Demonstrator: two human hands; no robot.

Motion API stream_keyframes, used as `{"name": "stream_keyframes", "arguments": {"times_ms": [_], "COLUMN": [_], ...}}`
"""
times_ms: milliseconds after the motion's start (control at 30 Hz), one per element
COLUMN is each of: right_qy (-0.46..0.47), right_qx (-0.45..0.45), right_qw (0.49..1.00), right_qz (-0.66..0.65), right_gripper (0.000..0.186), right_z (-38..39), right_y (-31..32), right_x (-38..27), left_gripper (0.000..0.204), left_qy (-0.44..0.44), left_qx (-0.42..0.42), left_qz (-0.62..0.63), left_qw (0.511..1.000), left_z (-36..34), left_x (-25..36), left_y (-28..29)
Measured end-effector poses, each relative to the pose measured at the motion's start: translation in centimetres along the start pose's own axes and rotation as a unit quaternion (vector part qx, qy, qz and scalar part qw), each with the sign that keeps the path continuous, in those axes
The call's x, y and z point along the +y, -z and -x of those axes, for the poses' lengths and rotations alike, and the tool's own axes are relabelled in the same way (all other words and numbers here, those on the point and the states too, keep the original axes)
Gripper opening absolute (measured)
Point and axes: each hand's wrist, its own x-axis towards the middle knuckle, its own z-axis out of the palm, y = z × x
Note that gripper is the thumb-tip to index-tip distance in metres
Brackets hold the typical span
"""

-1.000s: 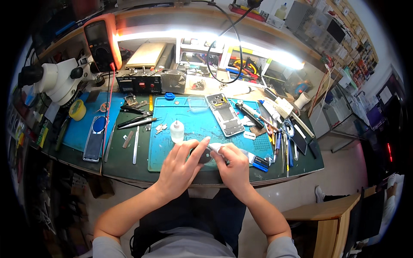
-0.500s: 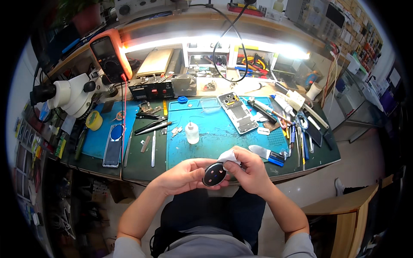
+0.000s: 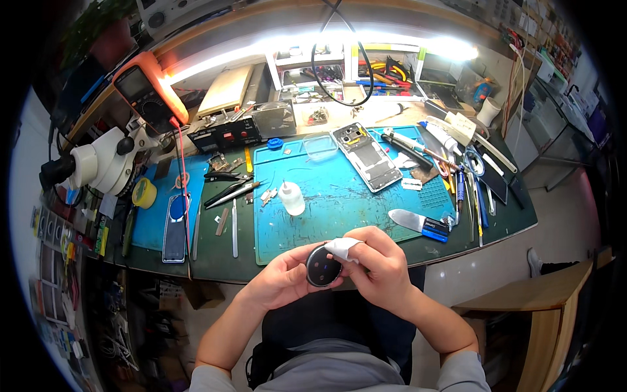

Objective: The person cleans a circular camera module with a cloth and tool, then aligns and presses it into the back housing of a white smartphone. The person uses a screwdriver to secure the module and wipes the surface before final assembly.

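Floor (image 3: 470,277), pale and glossy, shows around the dark green worktop (image 3: 222,268), and a wooden desk (image 3: 522,291) stands apart at the right. From here I see a bright light strip (image 3: 450,49) along the back, with a looped black cable (image 3: 372,78) hanging across the view of the shelves. One blue repair mat (image 3: 339,196), scuffed dark in places, covers the middle. To its left come a white microscope (image 3: 98,160) and an orange multimeter (image 3: 144,91), whose red lead runs down along a slate-coloured phone (image 3: 174,235). An opened phone frame (image 3: 369,157) lies askew toward the back of the mat, a clear plastic tray (image 3: 320,149) just beside it. Nearer the right grip (image 3: 385,268) lies a blue-handled putty knife (image 3: 434,230); a white dropper bottle (image 3: 292,201) stands beyond the hands, apart from both. Close to the worktop's front edge, in front of the person's body, the left grip (image 3: 287,273) is curled around a round black disc (image 3: 322,269), and the right one pinches a crumpled white wipe (image 3: 341,248) against its upper edge.
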Motion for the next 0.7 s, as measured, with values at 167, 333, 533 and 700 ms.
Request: {"name": "stream_keyframes", "arguments": {"times_ms": [167, 333, 533, 700], "right_qy": [-0.012, 0.025, 0.019, -0.075], "right_qx": [0.012, 0.015, -0.004, -0.022], "right_qw": [1.000, 0.999, 0.998, 0.977], "right_qz": [0.005, 0.014, 0.057, 0.199], "right_gripper": [0.020, 0.020, 0.015, 0.010], "right_z": [0.3, -0.3, -0.6, -0.7], "right_y": [-0.3, -0.4, 0.3, 3.3], "right_x": [0.2, -0.2, -0.1, 2.5], "left_gripper": [0.086, 0.086, 0.080, 0.062], "left_qy": [0.016, 0.024, 0.014, 0.076], "left_qx": [-0.003, 0.018, -0.003, 0.047], "left_qz": [0.004, -0.039, -0.026, -0.069], "left_qw": [1.000, 0.999, 1.000, 0.994], "left_z": [-0.1, -0.1, -0.2, -0.2], "left_x": [0.1, 0.1, 0.1, 2.7], "left_y": [0.0, -0.5, -0.1, -1.9]}}
